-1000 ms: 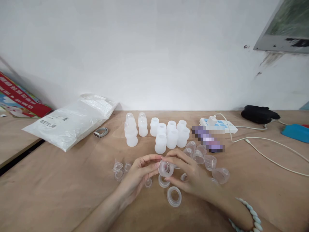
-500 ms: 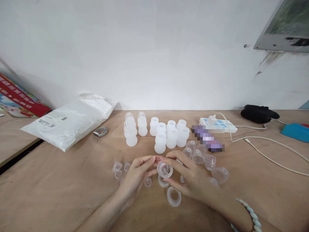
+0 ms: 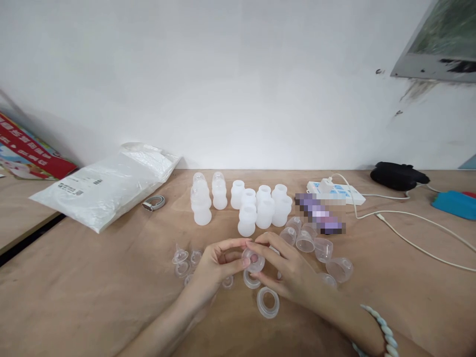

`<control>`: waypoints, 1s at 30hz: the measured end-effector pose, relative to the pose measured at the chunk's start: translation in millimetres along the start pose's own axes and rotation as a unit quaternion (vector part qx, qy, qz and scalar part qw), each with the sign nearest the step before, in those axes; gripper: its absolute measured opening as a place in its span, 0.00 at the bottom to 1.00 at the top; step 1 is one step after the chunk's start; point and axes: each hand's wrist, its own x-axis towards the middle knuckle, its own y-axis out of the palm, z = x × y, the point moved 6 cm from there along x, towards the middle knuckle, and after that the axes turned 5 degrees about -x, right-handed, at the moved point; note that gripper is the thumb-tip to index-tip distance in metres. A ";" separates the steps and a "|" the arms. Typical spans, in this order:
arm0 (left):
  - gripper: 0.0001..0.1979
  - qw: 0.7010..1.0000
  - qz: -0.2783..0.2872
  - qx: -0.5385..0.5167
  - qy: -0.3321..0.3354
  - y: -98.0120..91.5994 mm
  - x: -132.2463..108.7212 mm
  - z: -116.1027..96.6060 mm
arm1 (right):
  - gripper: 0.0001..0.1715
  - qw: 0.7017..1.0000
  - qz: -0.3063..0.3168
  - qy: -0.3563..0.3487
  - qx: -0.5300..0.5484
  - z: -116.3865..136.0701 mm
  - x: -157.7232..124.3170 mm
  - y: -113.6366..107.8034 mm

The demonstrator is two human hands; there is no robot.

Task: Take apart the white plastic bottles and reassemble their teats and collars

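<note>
Left hand point(image 3: 215, 268): pinching bottle screw ring point(image 3: 259, 266) between fingers
Right hand point(image 3: 293, 268): gripping far and near edges with fingers
Screw ring: between both hands, above the desk point(image 3: 92, 297)
Edge: probably best pressed evenly

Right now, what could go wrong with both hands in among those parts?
The clear collar, pinched between left hand and right hand, could slip and drop among the loose collars. The right forearm passes close to a clear dome cap and might knock it. The clear nipples sit near the left hand, so a sideways sweep could scatter them.
</note>
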 end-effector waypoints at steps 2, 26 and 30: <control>0.21 1.000 -0.010 -0.004 0.000 -1.8 0.3 1.2 | 0.26 1.000 0.008 -0.005 -0.014 0.8 0.0 1.3; 0.12 0.975 -0.004 0.152 0.162 8.7 -8.9 -29.3 | 0.20 0.681 0.055 0.295 0.668 -20.1 -3.7 15.4; 0.12 0.979 0.012 0.152 0.137 12.9 -6.7 -23.8 | 0.15 0.692 0.069 0.291 0.657 -16.1 -0.9 15.6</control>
